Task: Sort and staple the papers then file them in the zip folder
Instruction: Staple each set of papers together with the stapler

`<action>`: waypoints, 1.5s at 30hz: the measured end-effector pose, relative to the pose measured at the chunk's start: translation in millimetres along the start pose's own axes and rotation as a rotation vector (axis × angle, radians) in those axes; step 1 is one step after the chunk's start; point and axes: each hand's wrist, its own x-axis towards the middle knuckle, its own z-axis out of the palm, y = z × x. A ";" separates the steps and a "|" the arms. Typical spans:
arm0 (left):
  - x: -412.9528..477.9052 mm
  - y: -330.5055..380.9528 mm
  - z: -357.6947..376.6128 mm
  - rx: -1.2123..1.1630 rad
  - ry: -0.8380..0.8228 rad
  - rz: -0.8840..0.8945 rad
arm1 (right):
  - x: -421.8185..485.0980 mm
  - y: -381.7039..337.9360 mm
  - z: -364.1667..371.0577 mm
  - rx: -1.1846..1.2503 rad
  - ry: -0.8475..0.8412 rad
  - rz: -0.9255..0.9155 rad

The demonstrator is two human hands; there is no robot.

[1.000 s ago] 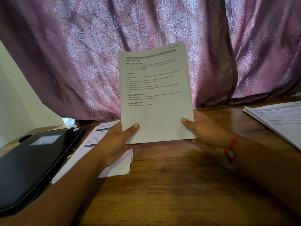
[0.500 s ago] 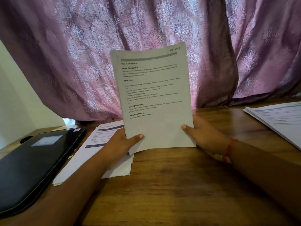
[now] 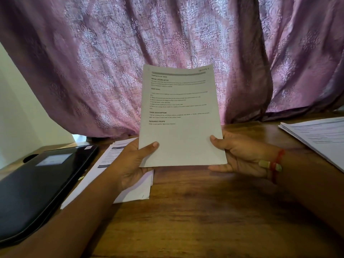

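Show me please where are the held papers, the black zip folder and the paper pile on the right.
held papers [image 3: 181,142]: head view, blank lower part of the front sheet.
black zip folder [image 3: 37,189]: head view, middle of its cover.
paper pile on the right [image 3: 320,136]: head view, top sheet.

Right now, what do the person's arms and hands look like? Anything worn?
Both forearms are bare, no sleeves in view. The right hand has a red thread band at the wrist, with pale oblong beads on it. The left hand and its wrist carry nothing; no rings show on the visible fingers.
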 end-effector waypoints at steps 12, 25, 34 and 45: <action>-5.1 1.9 -2.4 0.043 -0.118 -0.064 | 4.2 0.5 -0.3 0.050 0.071 -0.095; -4.4 4.0 -4.0 -0.042 -0.132 -0.101 | -2.0 -5.8 -3.5 0.124 0.019 -0.059; -6.2 4.9 -5.1 -0.123 -0.139 -0.108 | 0.2 -2.7 -3.7 0.120 0.025 -0.053; -12.5 8.5 -4.3 -0.245 -0.210 -0.143 | 1.3 -5.4 0.2 0.232 0.071 -0.068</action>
